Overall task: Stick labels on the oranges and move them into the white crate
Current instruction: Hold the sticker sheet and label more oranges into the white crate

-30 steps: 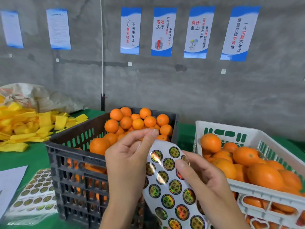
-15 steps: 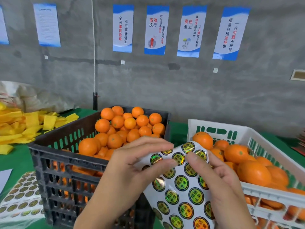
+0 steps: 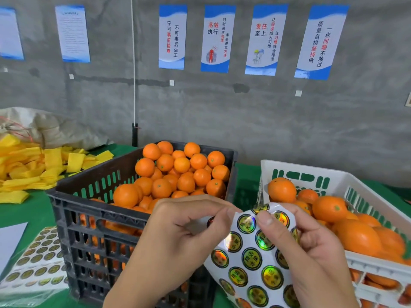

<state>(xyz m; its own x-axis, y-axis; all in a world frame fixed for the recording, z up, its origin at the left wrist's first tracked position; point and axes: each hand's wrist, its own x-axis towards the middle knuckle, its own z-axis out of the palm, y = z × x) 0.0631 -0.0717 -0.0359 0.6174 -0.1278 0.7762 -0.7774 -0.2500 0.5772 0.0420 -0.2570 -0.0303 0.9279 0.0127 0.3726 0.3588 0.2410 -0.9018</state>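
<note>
A green-covered worktop (image 3: 29, 214) carries a black slatted plastic crate (image 3: 93, 236) heaped with unlabelled oranges (image 3: 178, 174) at 12 o'clock. At 3 o'clock sits the white plastic crate (image 3: 360, 190), part filled. Nearest, at 6 o'clock, both hands pinch a glossy sheet of round holographic labels (image 3: 251, 261): left hand (image 3: 178, 238) holds its top edge, right hand (image 3: 311, 247) thumbs a label. Risk: the curled sheet could crease, or a peeled label fold onto itself.
</note>
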